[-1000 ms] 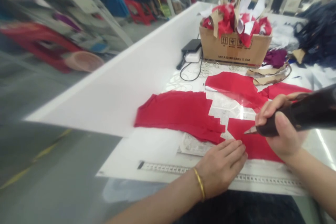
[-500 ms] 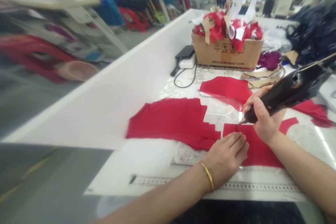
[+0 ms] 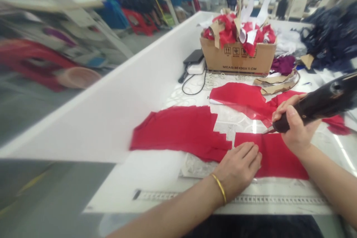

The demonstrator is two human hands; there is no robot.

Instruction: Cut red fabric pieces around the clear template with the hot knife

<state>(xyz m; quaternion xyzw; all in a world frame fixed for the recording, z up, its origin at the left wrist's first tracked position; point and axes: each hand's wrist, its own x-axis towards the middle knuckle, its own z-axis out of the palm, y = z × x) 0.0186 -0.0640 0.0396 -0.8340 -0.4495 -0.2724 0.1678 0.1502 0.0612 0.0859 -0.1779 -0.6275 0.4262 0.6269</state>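
My right hand (image 3: 295, 130) is shut around the dark handle of a hand-held electric hot cutter (image 3: 315, 106). The cutter's metal tip (image 3: 268, 130) points down and left, just above a red fabric piece (image 3: 281, 158). My left hand (image 3: 238, 169), with a gold bangle (image 3: 219, 189) on its wrist, lies flat on that piece's left edge. Another stepped red fabric panel (image 3: 178, 134) lies to the left, and a third red piece (image 3: 240, 98) lies beyond my hands.
The cloth lies on a white table (image 3: 106, 137) over a patterned white sheet (image 3: 198, 167). A long perforated ruler (image 3: 231, 199) runs along the near side. Beyond stand a cardboard box (image 3: 237, 59) stuffed with red and white scraps, a black power adapter (image 3: 193, 57), and dark fabric (image 3: 329, 37).
The whole scene has drifted left and up in view. My right hand has raised the cutter from the red fabric and shifted it; my left hand stays pressed on the cloth.
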